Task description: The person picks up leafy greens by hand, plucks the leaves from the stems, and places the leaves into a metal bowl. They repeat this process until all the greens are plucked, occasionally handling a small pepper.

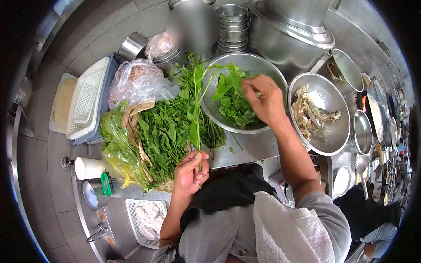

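Green stem (pixel 196 109) clamped in left hand (pixel 189 174) fingers. Right hand (pixel 263 101) fingers pinch leaves (pixel 232 101), bowl (pixel 258 65) beneath; advise plucking close to stem.

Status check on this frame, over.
Left hand pinches leafy stem upright. Right hand on picked leaves in steel bowl, grip unclear. Greens pile beside stem.

surface: steel counter (pixel 252 149) | on it: leafy greens pile (pixel 164 133) | steel bowl (pixel 263 68) | colander (pixel 340 131) | white basket (pixel 87 101)
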Tool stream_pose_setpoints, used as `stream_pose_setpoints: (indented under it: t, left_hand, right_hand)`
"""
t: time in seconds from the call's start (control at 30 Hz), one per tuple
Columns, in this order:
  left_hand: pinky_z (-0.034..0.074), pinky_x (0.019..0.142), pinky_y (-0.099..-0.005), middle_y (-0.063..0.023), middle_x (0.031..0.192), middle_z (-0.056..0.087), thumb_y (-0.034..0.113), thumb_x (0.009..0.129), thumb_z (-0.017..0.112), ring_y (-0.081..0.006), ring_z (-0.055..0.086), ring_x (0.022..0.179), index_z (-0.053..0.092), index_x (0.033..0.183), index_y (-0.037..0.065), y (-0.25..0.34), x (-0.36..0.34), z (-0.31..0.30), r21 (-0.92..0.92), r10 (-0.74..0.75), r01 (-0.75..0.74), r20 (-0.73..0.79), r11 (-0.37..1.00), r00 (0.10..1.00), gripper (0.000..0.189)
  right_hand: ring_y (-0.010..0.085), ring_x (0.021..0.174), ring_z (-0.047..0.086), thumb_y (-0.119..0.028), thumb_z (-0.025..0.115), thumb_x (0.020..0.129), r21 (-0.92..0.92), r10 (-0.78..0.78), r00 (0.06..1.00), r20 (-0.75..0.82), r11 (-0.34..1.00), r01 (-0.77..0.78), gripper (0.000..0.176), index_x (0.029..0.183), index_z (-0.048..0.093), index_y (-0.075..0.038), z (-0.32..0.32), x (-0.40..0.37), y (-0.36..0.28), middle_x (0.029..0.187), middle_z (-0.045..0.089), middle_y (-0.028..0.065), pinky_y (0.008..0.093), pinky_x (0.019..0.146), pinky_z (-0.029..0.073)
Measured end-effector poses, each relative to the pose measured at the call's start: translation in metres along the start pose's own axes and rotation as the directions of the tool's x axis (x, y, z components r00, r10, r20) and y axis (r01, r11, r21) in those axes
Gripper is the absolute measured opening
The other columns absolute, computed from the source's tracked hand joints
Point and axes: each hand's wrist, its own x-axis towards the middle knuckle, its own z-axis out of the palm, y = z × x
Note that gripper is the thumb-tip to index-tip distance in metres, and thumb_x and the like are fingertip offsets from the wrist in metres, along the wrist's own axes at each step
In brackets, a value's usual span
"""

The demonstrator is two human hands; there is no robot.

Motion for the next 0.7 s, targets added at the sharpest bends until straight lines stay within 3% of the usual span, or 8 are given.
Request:
stream_pose_setpoints:
  t: [0.07,0.2,0.23,0.33,0.53,0.7]
  left_hand:
    - [0.029,0.041,-0.0229,-0.0092,0.068,0.058,0.024,0.106,0.053,-0.0091,0.037,0.046,0.061,0.108,0.001,-0.001,-0.001,0.003,0.010,-0.006,0.006,0.000,1.000,1.000,0.025]
    - [0.029,0.041,-0.0228,-0.0095,0.067,0.057,0.023,0.106,0.052,-0.0092,0.037,0.047,0.062,0.108,0.001,-0.002,-0.001,0.007,0.026,-0.018,0.017,0.031,1.000,0.999,0.024]
    - [0.029,0.041,-0.0228,-0.0097,0.067,0.057,0.023,0.106,0.052,-0.0093,0.037,0.047,0.062,0.108,0.001,-0.002,-0.003,0.007,0.027,-0.022,0.021,0.035,0.999,0.999,0.024]
    - [0.028,0.040,-0.0227,-0.0097,0.066,0.056,0.023,0.106,0.053,-0.0093,0.036,0.046,0.062,0.108,0.001,-0.004,-0.006,0.006,0.023,-0.023,0.022,0.022,0.999,1.000,0.024]
    - [0.028,0.040,-0.0228,-0.0093,0.066,0.055,0.024,0.106,0.053,-0.0091,0.035,0.046,0.062,0.108,0.001,-0.005,-0.007,0.003,0.026,-0.033,0.032,0.017,0.999,0.999,0.025]
    - [0.028,0.040,-0.0229,-0.0094,0.066,0.056,0.024,0.106,0.052,-0.0088,0.035,0.045,0.062,0.108,0.001,-0.003,-0.006,0.001,0.035,-0.036,0.035,0.022,0.999,0.999,0.025]
  right_hand:
    - [0.0295,0.075,0.069,-0.010,0.071,0.085,0.115,0.074,0.991,0.108,0.990,-0.086,0.020,0.106,0.072,-0.008,0.009,0.002,-0.028,0.086,0.070,0.0105,0.0405,0.067,0.055]
    - [0.0313,0.074,0.069,-0.019,0.069,0.089,-0.125,0.135,0.991,-0.017,0.983,-0.136,0.021,0.108,0.072,-0.008,0.040,0.011,-0.020,0.088,0.070,0.0115,0.0429,0.065,0.055]
    - [0.0330,0.073,0.069,-0.021,0.068,0.090,-0.179,0.161,0.987,0.021,0.972,-0.154,0.024,0.110,0.071,-0.008,0.042,0.014,-0.016,0.088,0.069,0.0117,0.0440,0.065,0.055]
    - [0.0326,0.073,0.068,-0.021,0.070,0.089,-0.162,0.244,0.969,-0.030,0.956,-0.245,0.023,0.109,0.071,-0.009,0.045,0.017,-0.019,0.086,0.068,0.0105,0.0438,0.065,0.055]
    - [0.0318,0.076,0.068,-0.021,0.072,0.087,-0.001,0.098,0.995,-0.017,0.995,-0.098,0.016,0.098,0.073,-0.010,0.048,0.013,-0.018,0.087,0.067,0.0093,0.0430,0.066,0.054]
    - [0.0210,0.071,0.064,-0.008,0.065,0.087,0.231,0.211,0.975,-0.076,0.955,-0.189,0.014,0.097,0.073,-0.004,0.052,0.014,0.003,0.083,0.064,0.0087,0.0325,0.066,0.050]
